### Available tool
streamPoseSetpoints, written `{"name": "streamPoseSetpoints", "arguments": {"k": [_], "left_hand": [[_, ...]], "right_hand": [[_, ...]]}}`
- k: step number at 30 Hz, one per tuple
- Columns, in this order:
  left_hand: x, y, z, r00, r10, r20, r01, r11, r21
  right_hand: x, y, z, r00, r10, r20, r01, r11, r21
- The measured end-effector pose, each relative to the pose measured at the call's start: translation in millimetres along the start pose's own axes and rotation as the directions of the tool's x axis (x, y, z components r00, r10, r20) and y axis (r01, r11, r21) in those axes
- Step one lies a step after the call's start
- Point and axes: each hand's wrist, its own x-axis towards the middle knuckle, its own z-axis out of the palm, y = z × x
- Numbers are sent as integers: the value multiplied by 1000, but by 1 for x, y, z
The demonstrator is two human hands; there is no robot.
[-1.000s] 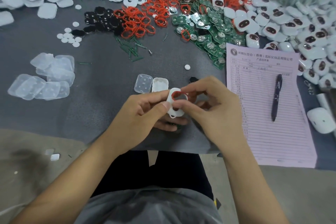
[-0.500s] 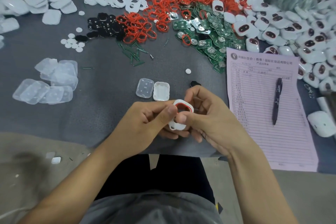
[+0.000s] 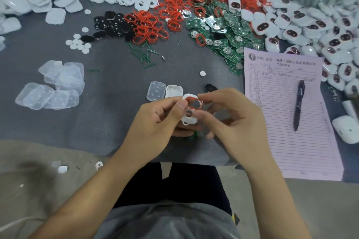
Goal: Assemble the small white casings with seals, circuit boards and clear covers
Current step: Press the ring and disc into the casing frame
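I hold the white casing (image 3: pixel 189 111) above the bench (image 3: pixel 116 91), my left hand (image 3: pixel 155 120) pinching its edge and my right hand (image 3: pixel 231 118) fingers (image 3: pixel 206 96) curled at its far edge by the red seal (image 3: pixel 193 102). Careless pressing could pop the seal from its groove. No containers; parts lie in loose heaps.

covers (image 3: pixel 50 85) left | boards (image 3: pixel 223 33) behind | form (image 3: pixel 291 112) right

i see a dark grey table (image 3: pixel 58 126) with a soft-looking top, its near edge running across my view. below it is a dull concrete floor (image 3: pixel 29 190), maybe stained dark at the left. light is even.
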Motion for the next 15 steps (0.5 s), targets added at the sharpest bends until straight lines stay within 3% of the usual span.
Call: {"name": "streamPoseSetpoints", "arguments": {"k": [2, 5, 10, 15], "left_hand": [[-1, 0, -1, 1000, 14, 27, -15, 999, 28], [-1, 0, -3, 997, 19, 79, -23, 998, 60], [0, -1, -3, 995, 18, 93, -25, 997, 79], [-1, 0, -2, 996, 22, 84, -29, 996, 79]], "right_hand": [[2, 0, -3, 998, -55, 18, 57, 988, -140], [5, -3, -8, 996, -85, 39, 91, 974, -206], [4, -6, -7, 990, 130, 63, -132, 990, 37], [2, -8, -4, 990, 137, 42, -138, 990, 32]]}}
